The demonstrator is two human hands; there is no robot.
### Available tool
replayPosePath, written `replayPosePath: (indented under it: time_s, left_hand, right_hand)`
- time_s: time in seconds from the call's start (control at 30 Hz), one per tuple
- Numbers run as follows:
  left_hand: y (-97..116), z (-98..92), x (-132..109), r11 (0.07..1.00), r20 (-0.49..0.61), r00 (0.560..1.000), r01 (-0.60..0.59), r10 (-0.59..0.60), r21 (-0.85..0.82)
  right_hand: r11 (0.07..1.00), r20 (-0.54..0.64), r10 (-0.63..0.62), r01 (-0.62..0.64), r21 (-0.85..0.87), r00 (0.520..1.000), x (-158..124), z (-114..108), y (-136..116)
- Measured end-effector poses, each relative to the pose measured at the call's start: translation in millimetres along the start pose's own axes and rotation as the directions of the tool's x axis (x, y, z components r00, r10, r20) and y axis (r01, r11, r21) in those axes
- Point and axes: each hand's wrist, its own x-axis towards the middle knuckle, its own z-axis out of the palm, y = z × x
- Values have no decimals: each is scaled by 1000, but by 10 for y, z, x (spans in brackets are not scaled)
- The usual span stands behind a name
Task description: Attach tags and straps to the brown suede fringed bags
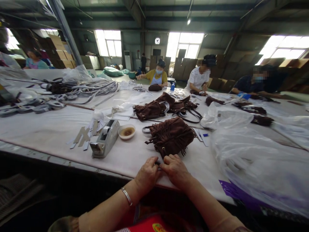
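A brown fringed handbag (pixel 172 135) lies on the table just beyond both hands. My left hand (pixel 148 172) is closed, its thumb and fingers pinched on a short dark strap (pixel 157 163) at the near side of the bag. Right beside it, my right hand (pixel 176 170) is also closed on this strap, with curled fingers close to the bag's lower edge. Most of the strap is hidden by the fingers, and I cannot see where it joins the bag. A grey ring of strip material (pixel 146 130) pokes out at the bag's left.
Left of the bag stand a tape dispenser (pixel 105 138) and a small bowl of brown contents (pixel 126 131), near card strips (pixel 83 137). More brown bags (pixel 153 109) lie behind. Clear plastic (pixel 256 154) covers the right side. Several co-workers (pixel 199 77) sit across the table.
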Motion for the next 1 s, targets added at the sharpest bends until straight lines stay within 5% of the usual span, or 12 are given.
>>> replayPosePath:
  time_s: [0.33,0.47,0.57,0.7,0.83,1.0]
  left_hand:
    - [-107,-87,35,995,57,993,-103,103,3]
    - [-149,-56,44,990,-14,990,-143,143,-14]
    - [-204,-20,66,986,-88,983,-166,163,-21]
    - [-280,34,106,984,-140,975,-176,171,-22]
    - [-372,93,89,982,-128,974,-184,186,32]
    - [-616,298,66,953,-189,936,-276,297,128]
  right_hand:
    - [1000,-84,10,-9,9,996,-27,118,-35]
    - [983,-253,151,-118,140,956,-224,158,109]
    - [905,-419,425,-362,224,802,-420,142,579]
    - [621,-348,749,-780,74,563,-513,113,1462]
    - [442,-285,859,-897,-4,425,-369,151,2078]
    - [297,-188,934,-953,-65,304,-248,224,2364]
